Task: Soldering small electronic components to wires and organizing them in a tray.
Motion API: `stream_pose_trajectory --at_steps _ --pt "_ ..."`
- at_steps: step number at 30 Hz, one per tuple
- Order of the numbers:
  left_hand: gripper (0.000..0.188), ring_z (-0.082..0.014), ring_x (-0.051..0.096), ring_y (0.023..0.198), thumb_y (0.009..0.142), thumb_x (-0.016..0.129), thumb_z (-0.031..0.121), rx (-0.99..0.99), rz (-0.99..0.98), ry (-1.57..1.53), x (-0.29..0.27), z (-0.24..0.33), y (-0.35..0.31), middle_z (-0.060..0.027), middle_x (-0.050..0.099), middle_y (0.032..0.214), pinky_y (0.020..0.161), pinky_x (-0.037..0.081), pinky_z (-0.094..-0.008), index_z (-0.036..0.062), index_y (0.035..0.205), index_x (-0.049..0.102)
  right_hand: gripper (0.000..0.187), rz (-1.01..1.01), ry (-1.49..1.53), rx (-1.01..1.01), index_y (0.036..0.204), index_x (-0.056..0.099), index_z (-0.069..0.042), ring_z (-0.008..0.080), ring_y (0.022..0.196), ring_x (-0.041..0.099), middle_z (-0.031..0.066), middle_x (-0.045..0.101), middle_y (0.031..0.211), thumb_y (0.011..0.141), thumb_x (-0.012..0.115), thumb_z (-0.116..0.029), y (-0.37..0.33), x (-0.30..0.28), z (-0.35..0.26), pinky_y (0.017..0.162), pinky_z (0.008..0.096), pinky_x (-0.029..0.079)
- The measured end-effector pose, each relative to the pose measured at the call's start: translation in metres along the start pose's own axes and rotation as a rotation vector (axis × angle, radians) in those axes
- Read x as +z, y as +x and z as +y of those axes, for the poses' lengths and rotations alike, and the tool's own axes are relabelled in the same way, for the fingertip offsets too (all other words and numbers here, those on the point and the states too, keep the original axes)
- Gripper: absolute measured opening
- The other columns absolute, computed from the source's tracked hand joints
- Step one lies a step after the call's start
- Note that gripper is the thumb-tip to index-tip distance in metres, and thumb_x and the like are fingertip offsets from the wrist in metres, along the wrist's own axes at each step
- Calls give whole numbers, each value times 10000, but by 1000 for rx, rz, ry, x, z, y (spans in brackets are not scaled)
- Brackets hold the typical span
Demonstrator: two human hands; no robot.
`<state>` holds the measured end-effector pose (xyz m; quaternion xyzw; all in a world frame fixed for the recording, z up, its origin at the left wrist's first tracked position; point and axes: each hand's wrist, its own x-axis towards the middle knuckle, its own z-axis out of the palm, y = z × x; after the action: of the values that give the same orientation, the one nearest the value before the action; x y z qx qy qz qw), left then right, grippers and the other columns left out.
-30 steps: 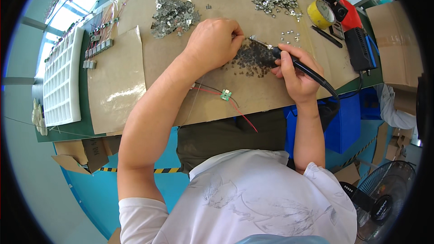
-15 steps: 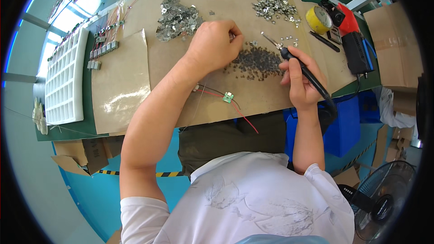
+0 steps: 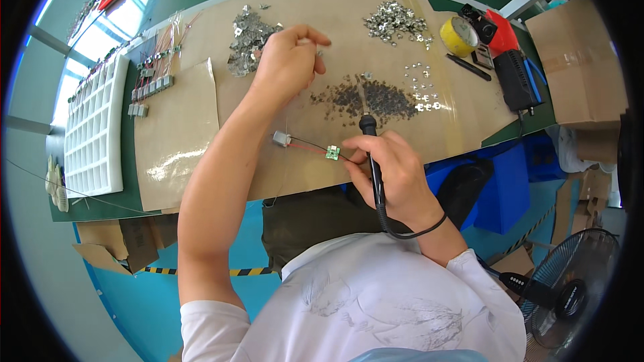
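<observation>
My left hand (image 3: 287, 60) is over the mat beside a pile of flat silvery metal tabs (image 3: 247, 37). Its index finger and thumb are apart, and a small shiny bit shows in the gap; I cannot tell whether it touches them. My right hand (image 3: 396, 171) grips a soldering iron (image 3: 376, 174) by its black handle, the tip pointing away over a pile of small dark brown parts (image 3: 389, 99). Its thumb and index finger are close to a small green circuit board (image 3: 333, 153). Red and black wires join the board to a small grey block (image 3: 282, 139).
A brown mat (image 3: 181, 141) covers much of the green table. Small silvery parts (image 3: 399, 21) are heaped at the far right, near yellow tape (image 3: 459, 35) and a black box (image 3: 516, 80). At left are wired grey blocks (image 3: 151, 87) and a white compartment tray (image 3: 97, 131).
My left hand has moved left and its fingers have parted. The right hand has brought the soldering iron left and nearer to me, beside the circuit board. The view has shifted slightly.
</observation>
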<state>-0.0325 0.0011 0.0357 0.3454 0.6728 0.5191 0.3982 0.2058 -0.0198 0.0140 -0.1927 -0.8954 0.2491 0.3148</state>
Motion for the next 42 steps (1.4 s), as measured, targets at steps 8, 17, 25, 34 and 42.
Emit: stream_pose_trajectory --at_steps 8,17,25,34,42 --pt "229 -162 745 886 861 763 71 310 -614 253 1 -8 -9 -135 792 944 849 592 -325 -23 1067 799 415 154 252 204 1234 613 -24 140 703 687 68 685 830 863 767 80 13 -1 24 643 277 572" --pt "184 -116 728 734 901 772 41 178 -650 225 2 -10 -5 -107 785 886 639 584 -265 -27 1069 800 427 209 231 129 1252 621 -35 148 692 680 75 720 846 866 774 64 29 4 56 645 277 559" --pt "123 -100 698 690 914 762 61 78 -485 261 8 -8 -4 -83 760 813 621 572 -258 -60 930 773 405 298 79 171 1214 665 -65 156 704 690 74 724 838 849 795 53 28 0 55 640 286 548" --pt "197 -338 732 820 839 761 139 585 -80 661 25 -35 0 -184 744 901 766 580 -417 12 990 767 436 205 96 44 1338 650 -47 233 758 752 142 745 896 919 719 51 27 0 49 688 325 601" --pt "124 -392 691 893 880 722 136 595 -56 789 30 -34 -1 -178 709 940 811 558 -463 18 917 727 324 377 366 185 1274 677 40 116 645 711 86 745 841 1001 727 -129 9 -18 83 597 223 555"
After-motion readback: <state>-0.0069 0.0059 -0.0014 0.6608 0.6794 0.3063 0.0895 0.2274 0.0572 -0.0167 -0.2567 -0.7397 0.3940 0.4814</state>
